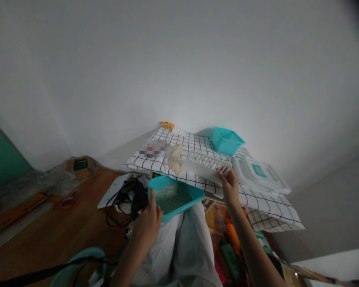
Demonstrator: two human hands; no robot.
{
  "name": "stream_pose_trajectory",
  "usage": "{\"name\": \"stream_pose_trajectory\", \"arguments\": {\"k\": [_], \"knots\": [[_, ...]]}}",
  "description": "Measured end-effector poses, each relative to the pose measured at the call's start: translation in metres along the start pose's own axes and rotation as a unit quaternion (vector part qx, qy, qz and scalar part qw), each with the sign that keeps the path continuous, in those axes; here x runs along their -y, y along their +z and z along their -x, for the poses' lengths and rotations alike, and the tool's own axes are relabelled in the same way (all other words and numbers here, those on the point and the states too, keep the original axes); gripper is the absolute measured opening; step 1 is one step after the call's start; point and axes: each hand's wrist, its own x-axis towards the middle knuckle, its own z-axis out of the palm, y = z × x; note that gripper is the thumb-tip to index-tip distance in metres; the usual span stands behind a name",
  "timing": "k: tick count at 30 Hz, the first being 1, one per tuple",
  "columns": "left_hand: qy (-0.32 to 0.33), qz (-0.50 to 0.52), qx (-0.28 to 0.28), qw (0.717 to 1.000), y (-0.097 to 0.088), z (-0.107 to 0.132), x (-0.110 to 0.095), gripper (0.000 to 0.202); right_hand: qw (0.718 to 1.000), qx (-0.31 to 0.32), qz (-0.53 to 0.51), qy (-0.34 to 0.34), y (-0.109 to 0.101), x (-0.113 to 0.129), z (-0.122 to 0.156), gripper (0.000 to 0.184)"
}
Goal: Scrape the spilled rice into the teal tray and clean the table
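Note:
A teal plastic tub (194,194) rests on my lap, half under the table's edge, with a layer of pale rice-like grains (170,198) inside. My left hand (148,223) holds its near left rim, index finger stretched along the edge and thumb by the front wall. My right hand (229,185) grips the right end of a white slotted plastic basket (202,169), tilted over the front of the table. Left of that basket, a heap of cream-coloured grains (175,157) lies on the white checked tablecloth (194,140).
Another teal tub (227,141) stands at the back right. A clear lid with a teal handle (261,173) lies on the right. At the far left corner is a yellow item (166,125). Black cables (134,199) and a round bin (80,259) are on the left below.

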Motion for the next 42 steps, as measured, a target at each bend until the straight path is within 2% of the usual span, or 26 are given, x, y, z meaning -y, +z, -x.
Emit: {"name": "stream_pose_trajectory", "arguments": {"k": [10,15,18,23,28,42], "knots": [[-0.009,0.001,0.001,1.000,-0.002,0.000,-0.003,0.064,0.999,0.009,-0.030,0.015,-0.009,0.017,0.017,0.018],[-0.004,0.011,-0.008,1.000,0.001,0.000,-0.001,0.064,0.999,-0.003,-0.041,0.006,-0.012,0.018,0.014,0.020],[-0.011,0.009,0.002,1.000,0.002,0.001,0.000,0.064,0.999,-0.023,-0.042,-0.003,-0.005,0.014,-0.003,0.020],[-0.009,0.006,0.009,1.000,0.000,0.001,0.000,0.064,0.999,-0.051,-0.016,-0.003,0.020,-0.002,-0.037,0.018],[-0.013,-0.003,0.007,1.000,-0.002,0.002,-0.002,0.064,0.999,-0.037,-0.007,0.009,0.033,-0.018,-0.041,0.021],[-0.009,0.009,0.010,1.000,-0.001,0.000,-0.003,0.064,1.000,0.006,-0.010,0.012,0.005,-0.007,-0.010,0.019]]}}
